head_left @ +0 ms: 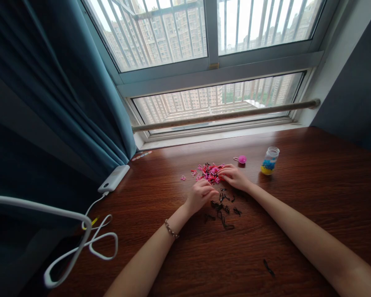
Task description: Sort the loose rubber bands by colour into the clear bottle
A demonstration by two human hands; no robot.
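Note:
A mixed pile of small pink, red and black elastic hair ties [208, 172] lies on the brown wooden table. My right hand [234, 176] reaches into the pile's right side, its bent fingers drawn together among the ties. What sits between those fingertips is hidden. Just in front of the pile, my left hand [200, 195] hovers with curled fingers close together; any small thing in them is too small to make out. Black hair ties [220, 207] lie scattered below and to the right of my left hand. One black tie [268, 268] rests apart, nearer the front edge.
Behind the pile is a round pink lid with a loop [242, 159]. A clear jar [269, 161] with a blue and yellow lower part stands open at the right. A white power bank [113, 179] with a looped cable [103, 235] occupies the left, beside a blue curtain [89, 103].

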